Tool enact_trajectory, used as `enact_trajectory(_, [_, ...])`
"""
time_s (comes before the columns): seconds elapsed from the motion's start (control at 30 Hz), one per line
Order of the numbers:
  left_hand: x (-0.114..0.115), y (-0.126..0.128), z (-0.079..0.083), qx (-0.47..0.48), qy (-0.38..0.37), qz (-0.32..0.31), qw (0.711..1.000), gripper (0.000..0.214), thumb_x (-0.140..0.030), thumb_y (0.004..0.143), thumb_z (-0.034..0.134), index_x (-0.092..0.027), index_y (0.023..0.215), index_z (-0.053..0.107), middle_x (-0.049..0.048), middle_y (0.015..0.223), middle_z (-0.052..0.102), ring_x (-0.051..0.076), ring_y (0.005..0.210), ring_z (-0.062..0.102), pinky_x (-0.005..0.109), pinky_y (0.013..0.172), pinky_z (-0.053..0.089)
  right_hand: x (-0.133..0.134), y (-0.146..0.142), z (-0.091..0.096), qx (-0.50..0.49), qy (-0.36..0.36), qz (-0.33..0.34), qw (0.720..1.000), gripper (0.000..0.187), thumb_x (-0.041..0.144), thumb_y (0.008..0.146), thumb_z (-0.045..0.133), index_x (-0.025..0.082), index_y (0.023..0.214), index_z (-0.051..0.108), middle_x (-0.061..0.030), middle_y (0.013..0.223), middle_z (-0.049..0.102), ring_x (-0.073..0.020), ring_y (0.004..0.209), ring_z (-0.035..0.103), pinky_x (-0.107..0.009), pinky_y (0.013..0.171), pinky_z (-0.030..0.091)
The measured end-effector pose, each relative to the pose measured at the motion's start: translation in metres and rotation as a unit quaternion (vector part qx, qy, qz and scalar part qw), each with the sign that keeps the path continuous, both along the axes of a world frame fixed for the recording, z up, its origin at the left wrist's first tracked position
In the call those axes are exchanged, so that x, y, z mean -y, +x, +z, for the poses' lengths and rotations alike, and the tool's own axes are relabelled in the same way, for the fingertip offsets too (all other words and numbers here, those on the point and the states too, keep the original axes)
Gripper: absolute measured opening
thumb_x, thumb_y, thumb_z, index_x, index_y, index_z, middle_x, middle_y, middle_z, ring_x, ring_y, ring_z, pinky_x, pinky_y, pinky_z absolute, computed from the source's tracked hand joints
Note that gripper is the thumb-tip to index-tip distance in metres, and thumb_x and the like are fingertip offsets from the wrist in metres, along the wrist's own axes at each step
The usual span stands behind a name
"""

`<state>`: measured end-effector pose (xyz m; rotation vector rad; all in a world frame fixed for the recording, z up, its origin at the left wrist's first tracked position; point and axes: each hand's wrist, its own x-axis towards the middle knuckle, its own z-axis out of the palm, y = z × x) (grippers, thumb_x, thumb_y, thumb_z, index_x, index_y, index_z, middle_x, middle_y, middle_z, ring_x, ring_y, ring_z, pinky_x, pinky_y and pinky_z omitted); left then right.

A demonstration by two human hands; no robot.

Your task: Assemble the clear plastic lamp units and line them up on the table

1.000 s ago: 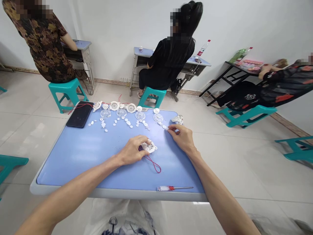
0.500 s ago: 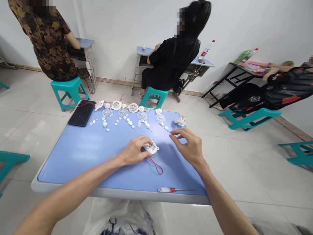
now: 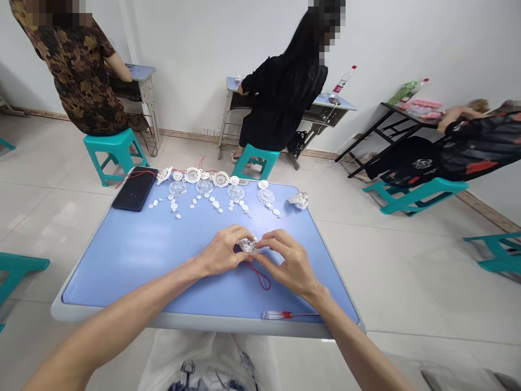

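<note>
Near the middle of the blue table, my left hand (image 3: 226, 250) grips a round white plastic case (image 3: 247, 245) between thumb and fingers. From the case a looped red cord (image 3: 262, 277) runs toward me. At the case's right side is my right hand (image 3: 291, 260), its thumb and fingertips drawn together over the edge. Whatever small thing it pinches is hidden. Beyond the hands lie clear round discs (image 3: 236, 192), white cases with coiled centres (image 3: 192, 175) and several tiny white parts (image 3: 215, 205).
A screwdriver (image 3: 280, 315) with a clear and red handle lies along the near edge, partly behind my right forearm. A black phone (image 3: 134, 190) is at the far left corner, a crumpled white piece (image 3: 299, 200) at the far right. Three people sit at desks beyond.
My right hand has moved left and nearer, from beside the small parts at the far right to the case. My left hand stays on the case.
</note>
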<state>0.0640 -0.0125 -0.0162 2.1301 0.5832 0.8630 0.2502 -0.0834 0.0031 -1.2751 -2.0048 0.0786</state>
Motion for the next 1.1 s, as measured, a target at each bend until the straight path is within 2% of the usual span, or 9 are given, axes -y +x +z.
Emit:
enact_trajectory(0.57, [-0.0009, -0.0004, -0.0004, 0.003, 0.019, -0.015, 1.0, 0.031, -0.016, 0.074, 0.076, -0.018, 0.103, 0.064, 0.0061, 0.105, 0.066, 0.02, 0.096, 0.062, 0.032, 0.085, 0.049, -0.0015, -0.0034, -0.0088, 0.007, 0.007, 0.003, 1.0, 0.007, 0.019, 0.09, 0.062, 0.022, 0.095, 0.066, -0.005, 0.088, 0.06, -0.0155, 0.074, 0.059, -0.029, 0.062, 0.051])
enact_trajectory(0.8, [0.0007, -0.0009, 0.0022, 0.015, 0.048, -0.021, 0.999, 0.032, -0.007, 0.075, 0.067, -0.017, 0.105, 0.063, 0.0071, 0.106, 0.066, 0.02, 0.099, 0.062, 0.032, 0.088, 0.05, 0.001, -0.0019, -0.0057, 0.015, 0.003, 0.017, 1.0, 0.01, 0.02, 0.09, 0.06, 0.022, 0.099, 0.065, -0.0056, 0.09, 0.06, -0.0163, 0.079, 0.059, -0.03, 0.065, 0.051])
enact_trajectory(1.1, [0.0004, -0.0011, -0.002, 0.008, 0.051, -0.008, 0.999, 0.031, -0.011, 0.08, 0.067, -0.019, 0.11, 0.062, 0.0075, 0.109, 0.064, 0.019, 0.101, 0.061, 0.032, 0.089, 0.051, 0.0012, -0.0042, -0.0049, 0.008, -0.007, 0.007, 1.0, 0.01, 0.019, 0.09, 0.059, 0.021, 0.099, 0.064, -0.0072, 0.095, 0.061, -0.018, 0.084, 0.059, -0.033, 0.069, 0.053])
